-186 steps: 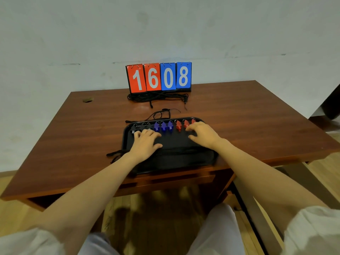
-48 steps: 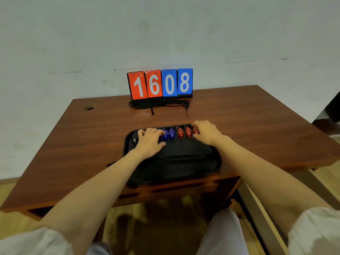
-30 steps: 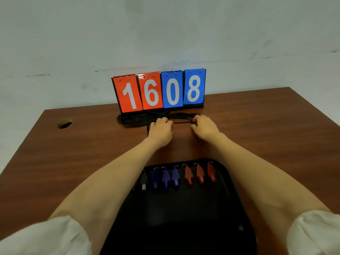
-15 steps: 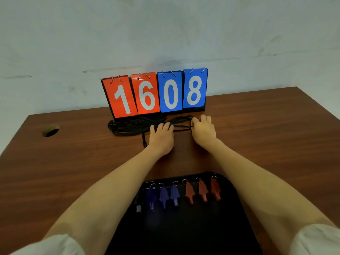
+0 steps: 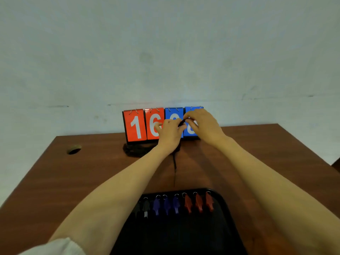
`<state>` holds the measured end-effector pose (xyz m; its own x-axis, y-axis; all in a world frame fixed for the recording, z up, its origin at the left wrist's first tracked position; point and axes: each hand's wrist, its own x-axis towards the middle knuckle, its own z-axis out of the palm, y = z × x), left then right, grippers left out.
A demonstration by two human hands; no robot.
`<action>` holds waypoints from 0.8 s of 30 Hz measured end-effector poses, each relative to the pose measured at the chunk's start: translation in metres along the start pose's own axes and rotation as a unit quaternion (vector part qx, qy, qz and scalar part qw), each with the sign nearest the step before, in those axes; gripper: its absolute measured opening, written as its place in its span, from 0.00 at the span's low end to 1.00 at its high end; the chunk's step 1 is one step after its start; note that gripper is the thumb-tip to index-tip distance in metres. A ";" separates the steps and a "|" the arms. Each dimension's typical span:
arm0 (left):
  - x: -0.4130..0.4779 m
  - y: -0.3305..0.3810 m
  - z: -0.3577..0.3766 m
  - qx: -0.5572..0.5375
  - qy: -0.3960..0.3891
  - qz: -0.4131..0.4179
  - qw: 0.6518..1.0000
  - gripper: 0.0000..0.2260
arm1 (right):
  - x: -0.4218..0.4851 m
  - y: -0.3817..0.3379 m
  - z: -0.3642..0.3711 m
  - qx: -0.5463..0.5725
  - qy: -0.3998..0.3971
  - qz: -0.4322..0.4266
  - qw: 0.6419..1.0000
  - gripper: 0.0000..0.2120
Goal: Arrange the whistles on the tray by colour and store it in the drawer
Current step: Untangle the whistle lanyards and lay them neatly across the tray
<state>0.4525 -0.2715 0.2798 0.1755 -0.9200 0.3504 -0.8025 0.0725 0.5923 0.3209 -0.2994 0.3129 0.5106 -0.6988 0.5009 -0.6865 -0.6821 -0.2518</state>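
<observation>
A black tray (image 5: 226, 223) lies on the near part of the desk. Along its far edge sits a row of whistles: black ones (image 5: 145, 207) at the left, three blue whistles (image 5: 166, 205) in the middle, three red whistles (image 5: 198, 204) at the right. Both hands are raised in front of the scoreboard. My left hand (image 5: 170, 134) and my right hand (image 5: 201, 124) pinch a black cord (image 5: 174, 163) between them; the cord hangs down to the desk. A pile of black cords (image 5: 136, 150) lies at the scoreboard's foot.
A flip scoreboard (image 5: 137, 125) with red and blue cards stands at the desk's back edge against the wall. A round cable hole (image 5: 73, 150) is at the back left of the brown wooden desk (image 5: 55, 181).
Both hands left the tray, reached to the cord pile by the scoreboard, and have now lifted one black cord off the desk. The view moved closer over the desk.
</observation>
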 end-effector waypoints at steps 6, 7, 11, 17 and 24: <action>0.002 0.018 -0.067 -0.099 0.016 -0.026 0.995 0.09 | 0.023 -0.029 -0.080 0.015 0.136 0.068 0.988 0.11; 0.001 0.019 -0.080 -0.096 0.023 -0.018 0.995 0.10 | 0.025 -0.033 -0.092 0.017 0.150 0.081 0.985 0.11; 0.002 0.018 -0.128 0.035 0.038 0.036 0.998 0.13 | 0.024 -0.047 -0.128 0.024 0.199 0.107 0.974 0.11; -0.008 0.007 -0.164 0.166 0.020 0.030 0.986 0.12 | 0.014 -0.065 -0.168 0.056 0.240 0.160 0.956 0.10; -0.030 0.007 -0.170 0.038 0.063 -0.030 0.997 0.12 | -0.004 -0.066 -0.161 0.111 0.177 0.231 0.950 0.09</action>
<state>0.5386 -0.1780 0.3967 0.2910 -0.8663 0.4061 -0.8282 -0.0156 0.5602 0.2811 -0.2170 0.4605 -0.0520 -0.8449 0.5324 -0.6483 -0.3770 -0.6615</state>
